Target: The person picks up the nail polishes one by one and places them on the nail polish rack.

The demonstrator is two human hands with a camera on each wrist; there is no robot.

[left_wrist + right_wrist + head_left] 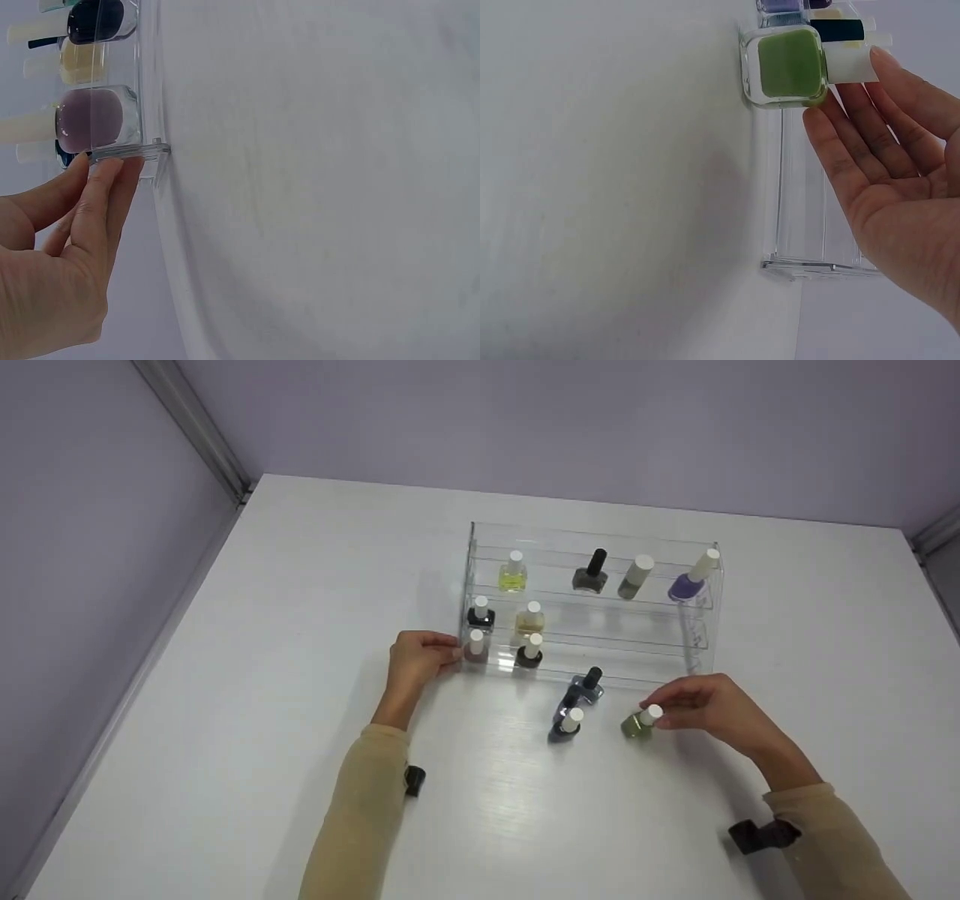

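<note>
Acrylic rack [480, 540] with nail-polish bottles [590, 574]

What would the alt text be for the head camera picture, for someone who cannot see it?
A person's right hand touches the white cap of a green square glass nail polish bottle standing on a white table. The left hand rests its fingers on the left end of a clear acrylic tiered rack holding more bottles. Two bluish bottles stand in front of the rack.

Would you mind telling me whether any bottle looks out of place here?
Three bottles stand on the table outside the clear rack: two bluish ones and a green bottle, touched by the right hand.
</note>
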